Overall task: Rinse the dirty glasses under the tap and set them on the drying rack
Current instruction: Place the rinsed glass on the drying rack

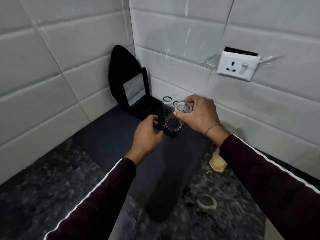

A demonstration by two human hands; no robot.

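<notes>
Firmly, the right hand pinches a ribbed glass by its base, tilted over the black rack. The left hand rests relaxed alongside. Wet glass could slip and knock the two glasses behind.

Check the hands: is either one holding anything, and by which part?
The right hand grips a clear ribbed glass, tilted, by its base end. The left hand holds nothing; its fingers rest by the black rack.
</notes>
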